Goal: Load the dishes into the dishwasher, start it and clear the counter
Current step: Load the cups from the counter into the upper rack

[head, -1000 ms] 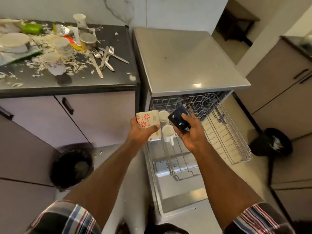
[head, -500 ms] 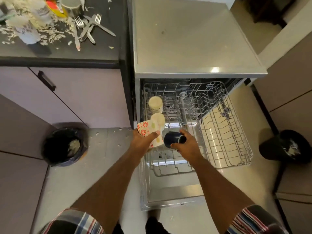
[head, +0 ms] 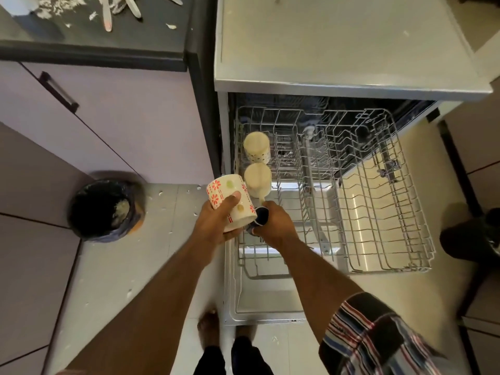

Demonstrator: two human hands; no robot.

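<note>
Left hand (head: 216, 220) is holding a white round mug with red flowers and pale dots (head: 232, 201), with its fingers and thumb curled round the mug. It is holding the mug tilted, just above the left edge of the grey wire rack (head: 378, 201) that is pulled out of the open silver dishwasher (head: 338, 44). Right hand (head: 273, 226) is gripping a small dark blue cup (head: 260, 216) at the front left of the rack, and the hand is hiding most of that cup. The two hands are sitting close together, and the flowered mug is almost touching the blue cup.

Two cream mugs are standing upside down in the left row of the rack. One cream mug with small dots (head: 256, 150) is sitting further back. The other plain cream mug (head: 257, 180) is sitting just behind the hands.

Up at the top left, metal cutlery (head: 127, 5) and white scraps are lying on the dark counter (head: 108, 41). A black bin with a dark bag (head: 104, 209) is standing on the pale floor to the left.
</note>
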